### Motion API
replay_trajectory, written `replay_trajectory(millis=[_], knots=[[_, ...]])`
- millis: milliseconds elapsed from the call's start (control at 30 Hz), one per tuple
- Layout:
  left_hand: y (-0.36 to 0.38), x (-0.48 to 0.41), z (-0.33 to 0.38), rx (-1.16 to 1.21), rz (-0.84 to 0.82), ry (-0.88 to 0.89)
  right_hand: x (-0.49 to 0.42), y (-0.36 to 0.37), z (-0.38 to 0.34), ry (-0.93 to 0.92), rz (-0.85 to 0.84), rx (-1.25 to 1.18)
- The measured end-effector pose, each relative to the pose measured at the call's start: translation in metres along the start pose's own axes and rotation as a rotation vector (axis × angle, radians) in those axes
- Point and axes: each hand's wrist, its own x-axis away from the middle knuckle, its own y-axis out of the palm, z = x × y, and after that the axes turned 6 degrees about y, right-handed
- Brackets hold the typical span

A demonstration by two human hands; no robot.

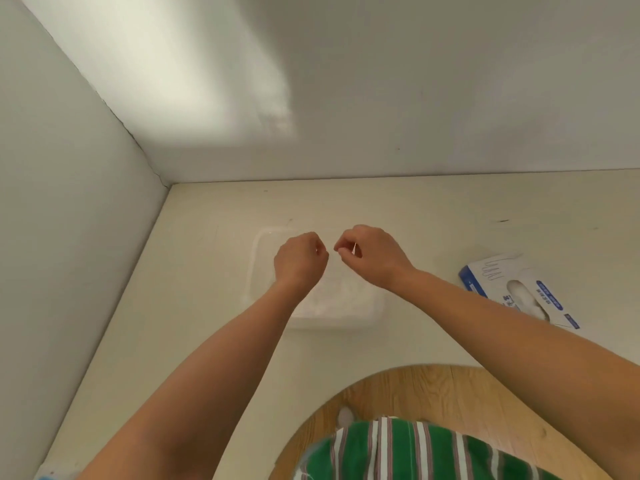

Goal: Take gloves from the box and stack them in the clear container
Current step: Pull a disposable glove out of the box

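Two curled hands above the clear container (254, 261): right hand (372, 254) pinches a glove (354, 248), left hand (299, 259) unclear.

The right forearm (519, 327) hides part of the glove box (512, 275).

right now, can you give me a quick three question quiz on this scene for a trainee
1. True or false: the glove box lies left of the clear container.
2. The left hand and right hand are over: A the glove box, B the clear container, C the bare table.
3. Fill in: both hands' fingers are ___, seemingly pinching a thin glove that barely shows.
Key: 1 false; 2 B; 3 curled.
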Motion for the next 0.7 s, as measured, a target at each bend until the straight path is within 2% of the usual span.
replay_trajectory(millis=[100, 233, 367, 467, 567, 700], knots=[[0.005, 0.002, 0.045, 0.084, 0.07, 0.085, 0.011, -0.032, 0.03, 0.052, 0.16, -0.076], [0.031, 0.014, 0.11, 0.24, 0.011, 0.23, 0.043, -0.072, 0.098, 0.197, 0.243, -0.039], [0.073, 0.024, 0.158, 0.312, -0.277, 0.359, 0.087, -0.095, 0.164, 0.415, 0.138, 0.078], [0.105, 0.033, 0.179, 0.299, -0.487, 0.4, 0.111, -0.098, 0.2, 0.513, 0.025, 0.194], [0.131, 0.043, 0.192, 0.272, -0.592, 0.392, 0.126, -0.097, 0.218, 0.517, -0.042, 0.259], [0.158, 0.052, 0.206, 0.239, -0.655, 0.368, 0.132, -0.088, 0.231, 0.447, -0.117, 0.291]])
